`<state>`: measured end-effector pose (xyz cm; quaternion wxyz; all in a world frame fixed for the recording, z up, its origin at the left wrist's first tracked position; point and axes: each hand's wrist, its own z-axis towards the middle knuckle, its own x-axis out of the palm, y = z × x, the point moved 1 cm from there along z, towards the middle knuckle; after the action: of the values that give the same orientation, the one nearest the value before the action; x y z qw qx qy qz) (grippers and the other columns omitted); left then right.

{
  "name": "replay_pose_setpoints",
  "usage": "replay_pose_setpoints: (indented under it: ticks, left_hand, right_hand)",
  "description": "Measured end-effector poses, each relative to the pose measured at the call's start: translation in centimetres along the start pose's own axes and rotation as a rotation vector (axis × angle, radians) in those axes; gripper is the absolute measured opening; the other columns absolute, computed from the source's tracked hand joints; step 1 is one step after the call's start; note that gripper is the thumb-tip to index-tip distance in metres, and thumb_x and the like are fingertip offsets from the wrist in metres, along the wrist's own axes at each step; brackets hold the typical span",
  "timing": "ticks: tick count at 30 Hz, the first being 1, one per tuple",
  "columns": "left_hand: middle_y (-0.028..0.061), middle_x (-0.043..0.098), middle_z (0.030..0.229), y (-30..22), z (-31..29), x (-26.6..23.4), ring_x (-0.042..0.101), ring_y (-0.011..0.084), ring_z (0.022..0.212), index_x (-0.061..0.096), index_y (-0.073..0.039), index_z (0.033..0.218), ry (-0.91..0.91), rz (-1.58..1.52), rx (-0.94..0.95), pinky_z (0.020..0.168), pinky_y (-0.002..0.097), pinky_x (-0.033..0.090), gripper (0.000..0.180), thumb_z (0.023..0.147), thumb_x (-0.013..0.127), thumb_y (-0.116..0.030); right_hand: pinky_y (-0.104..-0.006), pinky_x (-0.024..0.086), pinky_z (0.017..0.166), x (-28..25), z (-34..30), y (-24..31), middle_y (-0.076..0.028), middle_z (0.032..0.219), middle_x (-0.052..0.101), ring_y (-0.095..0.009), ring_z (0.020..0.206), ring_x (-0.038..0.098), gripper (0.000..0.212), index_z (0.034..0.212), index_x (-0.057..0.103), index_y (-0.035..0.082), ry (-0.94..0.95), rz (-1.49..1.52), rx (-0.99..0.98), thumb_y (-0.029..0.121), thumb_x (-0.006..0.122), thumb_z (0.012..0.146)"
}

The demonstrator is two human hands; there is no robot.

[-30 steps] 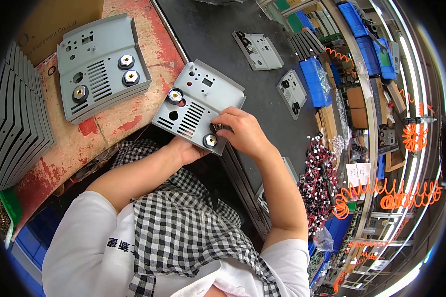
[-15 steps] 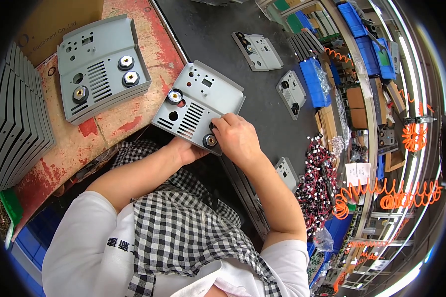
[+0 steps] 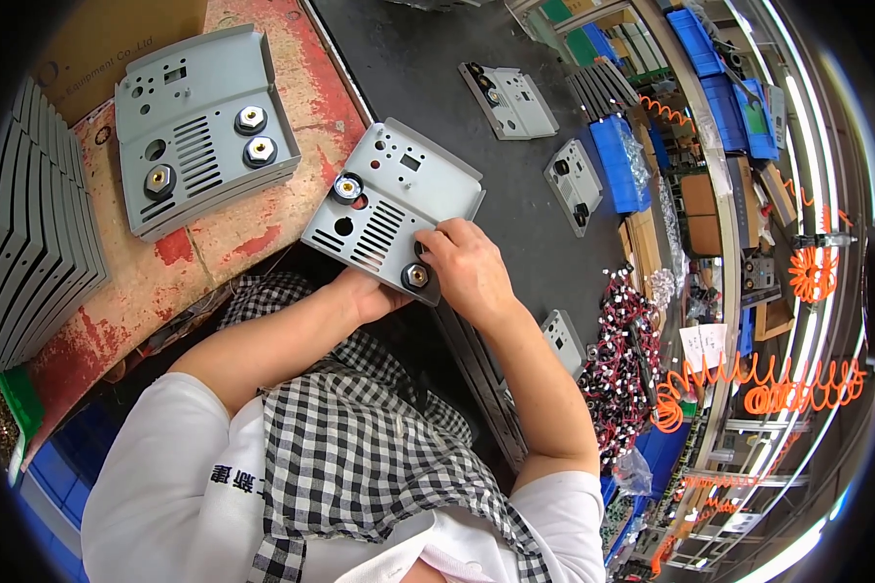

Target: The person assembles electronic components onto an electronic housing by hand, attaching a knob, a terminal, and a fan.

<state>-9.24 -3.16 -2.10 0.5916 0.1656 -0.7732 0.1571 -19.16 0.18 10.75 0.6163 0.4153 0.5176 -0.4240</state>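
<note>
A grey sheet-metal panel with slots, round holes and a bent-up far side is held tilted over the gap between the two work surfaces. My left hand grips its near edge from below, the fingers hidden underneath. At the panel's right side my right hand is closed, thumb and fingers pinching a dark round fitting that is mostly covered. Just below it sits a black socket with a hex nut. Another such socket is at the panel's left edge, beside an open round hole.
Left, a worn red-and-tan bench bears a stack of panels with hex-nut sockets, a row of grey panels and a cardboard box. Several panels lie on the dark belt. Wire bundles and blue bins are right.
The panel and both hands have shifted very slightly to the right with the view. The right hand's pinch at the panel's right side looks the same.
</note>
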Motion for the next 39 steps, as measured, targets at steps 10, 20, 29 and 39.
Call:
replay_pose_setpoints:
  ticks: [10,20,29,39]
  left_hand:
    - [-0.0056,0.061,0.095,-0.1,-0.4,0.9,0.061,0.0082,0.081,0.056,-0.02,0.104,-0.029,-0.001,-0.01,0.068,0.0248,0.052,0.023,0.096,0.041,-0.036]
    - [-0.0038,0.061,0.101,0.0,-1.1,1.6,0.061,0.01,0.088,0.055,-0.019,0.108,-0.002,-0.005,-0.012,0.073,0.0285,0.053,0.025,0.097,0.04,-0.035]
    - [-0.0036,0.061,0.102,0.0,-0.5,0.5,0.061,0.0101,0.088,0.056,-0.018,0.107,0.029,0.003,-0.001,0.073,0.0274,0.054,0.025,0.097,0.04,-0.035]
    - [-0.0029,0.062,0.101,0.1,-0.8,0.9,0.062,0.0106,0.088,0.056,-0.017,0.106,-0.013,0.003,-0.005,0.073,0.0293,0.054,0.025,0.096,0.041,-0.034]
  right_hand:
    - [-0.0371,0.046,0.068,0.2,0.0,-0.3,-0.007,0.08,0.058,-0.026,0.079,0.058,0.02,0.084,0.063,0.007,-0.106,-0.063,-0.056,0.017,0.073,0.069]
    - [-0.035,0.042,0.061,0.5,0.7,-0.4,-0.004,0.07,0.056,-0.024,0.065,0.054,0.026,0.077,0.066,0.01,-0.051,-0.348,0.1,0.031,0.075,0.066]
    - [-0.0363,0.043,0.067,-0.5,0.3,-0.3,-0.005,0.071,0.057,-0.024,0.072,0.057,0.019,0.082,0.066,0.008,-0.011,-0.073,0.03,0.022,0.072,0.071]
    - [-0.0356,0.043,0.065,0.3,0.1,0.4,-0.005,0.063,0.057,-0.023,0.066,0.057,0.022,0.071,0.066,0.009,-0.091,-0.258,0.015,0.03,0.073,0.069]
